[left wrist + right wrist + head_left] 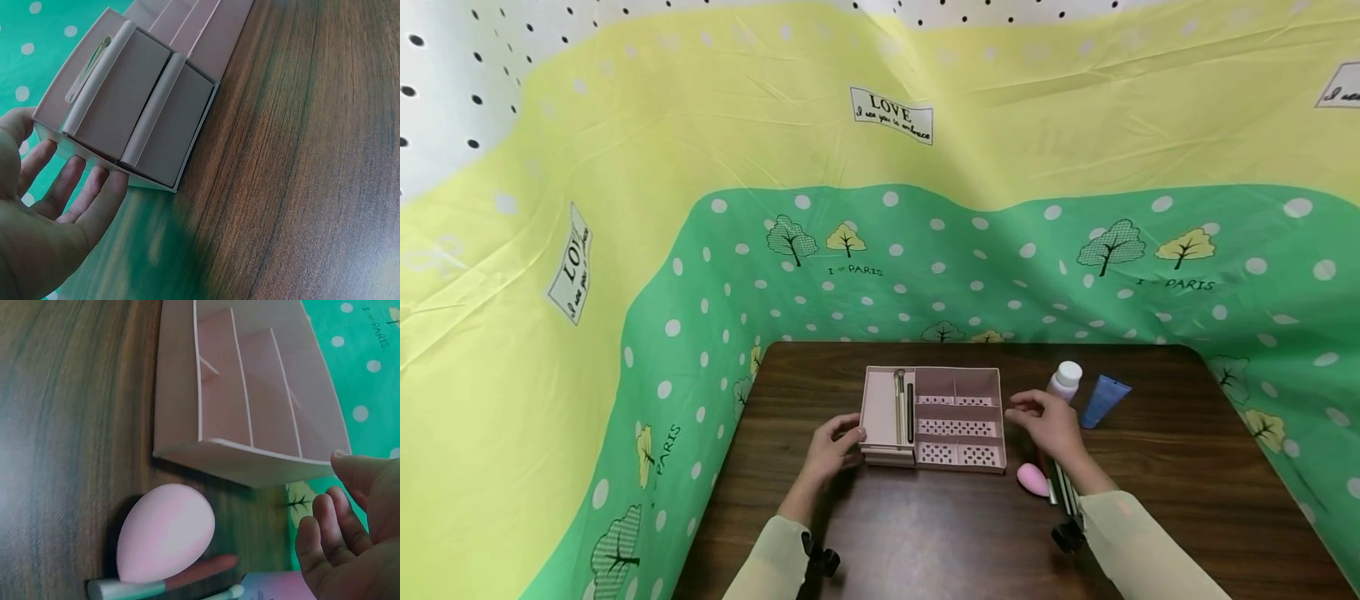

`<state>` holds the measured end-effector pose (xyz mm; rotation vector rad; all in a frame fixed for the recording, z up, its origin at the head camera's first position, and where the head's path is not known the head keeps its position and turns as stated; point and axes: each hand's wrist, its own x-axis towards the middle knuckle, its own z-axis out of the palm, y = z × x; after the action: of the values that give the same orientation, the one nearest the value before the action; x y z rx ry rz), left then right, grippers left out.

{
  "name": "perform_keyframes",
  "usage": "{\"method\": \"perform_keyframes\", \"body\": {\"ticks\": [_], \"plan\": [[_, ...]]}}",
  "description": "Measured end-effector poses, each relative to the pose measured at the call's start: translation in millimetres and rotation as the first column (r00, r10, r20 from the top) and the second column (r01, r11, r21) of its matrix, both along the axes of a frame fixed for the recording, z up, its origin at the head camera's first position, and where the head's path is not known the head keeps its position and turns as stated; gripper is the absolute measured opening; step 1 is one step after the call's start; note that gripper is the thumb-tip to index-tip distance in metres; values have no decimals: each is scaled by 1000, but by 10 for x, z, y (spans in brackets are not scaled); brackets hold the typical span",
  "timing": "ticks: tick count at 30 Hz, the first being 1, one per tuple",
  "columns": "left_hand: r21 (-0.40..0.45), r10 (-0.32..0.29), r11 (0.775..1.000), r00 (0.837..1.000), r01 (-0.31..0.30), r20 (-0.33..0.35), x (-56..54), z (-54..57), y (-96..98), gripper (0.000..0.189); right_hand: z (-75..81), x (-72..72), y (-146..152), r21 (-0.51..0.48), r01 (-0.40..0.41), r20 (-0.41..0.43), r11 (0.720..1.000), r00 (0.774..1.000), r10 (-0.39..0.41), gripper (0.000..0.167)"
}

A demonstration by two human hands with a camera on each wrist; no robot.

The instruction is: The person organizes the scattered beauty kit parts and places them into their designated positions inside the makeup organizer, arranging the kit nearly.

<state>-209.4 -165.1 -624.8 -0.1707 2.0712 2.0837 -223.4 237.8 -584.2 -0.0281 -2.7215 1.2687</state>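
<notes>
A pink desktop organizer (958, 459) stands on the table, with a flat tray section on its left and several compartments on its right. Makeup brushes (902, 408) lie in the tray section; two drawers (119, 94) show below it in the left wrist view. My left hand (832, 447) touches the organizer's left wall with extended fingertips, the thumb near the top edge. On the other side, my right hand (1049, 427) has its thumb tip right at the right wall's rim, its other fingers loosely bent and holding nothing.
A pink makeup sponge (1033, 480) lies right of the organizer, beside several brushes (1063, 492) partly hidden under my right forearm. Behind that hand stand a white-capped bottle (1067, 380) and a blue tube (1103, 402). A patterned curtain (970, 275) surrounds the wooden table (925, 533).
</notes>
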Motion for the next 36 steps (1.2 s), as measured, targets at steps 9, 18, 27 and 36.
{"method": "perform_keyframes", "body": {"ticks": [9, 18, 27, 36], "plan": [[1, -1, 1000, 1000, 1, -7, 17, 9, 0, 41, -73, 60, 121, 8, 0, 10, 1000, 1000, 0, 28], [-5, -4, 1000, 1000, 4, -23, 24, 5, 4, 42, -128, 113, 212, 36, -9, -24, 999, 1000, 10, 27], [8, 3, 1000, 1000, -2, -18, 27, 25, 16, 42, -159, 182, 348, 41, 10, 0, 999, 1000, -10, 27], [1, 3, 1000, 1000, -3, -16, 7, 16, 20, 43, -237, 212, 482, 81, 31, 40, 996, 999, -34, 32]]}}
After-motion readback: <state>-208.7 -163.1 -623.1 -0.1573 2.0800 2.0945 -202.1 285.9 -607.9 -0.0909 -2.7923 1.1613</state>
